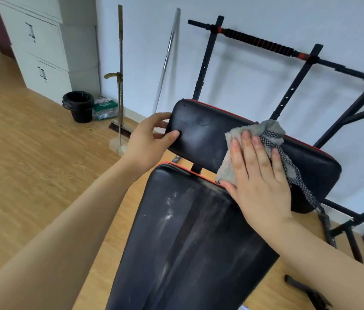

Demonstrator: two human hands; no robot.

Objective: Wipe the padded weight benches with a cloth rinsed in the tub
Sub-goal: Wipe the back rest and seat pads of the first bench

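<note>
The right hand (259, 175) lies flat with straight fingers, pressing the grey cloth (229, 153) against the head pad (201, 135) of the weight bench, at about 2 o'clock from centre. The cloth's checked edge hangs over the pad's lower right side. The left hand (147, 142) grips the pad's left end at 10 o'clock, thumb on the face and fingers curled behind the edge. At 6 o'clock the long back pad (187, 242) shows pale dusty streaks.

Behind the head pad, at 1 o'clock, the black rack uprights (205, 61) carry a ribbed bar (259, 43) close to the wall. At 11 o'clock a silver pole (167, 59) and a broom (120, 90) lean on the wall. Further left stand a black bin (80, 108) and a green-and-white bag (106, 108), beside a white cabinet (40, 52). Loose black frame pieces (355, 245) lie on the wood floor (31, 164) at 4 o'clock.
</note>
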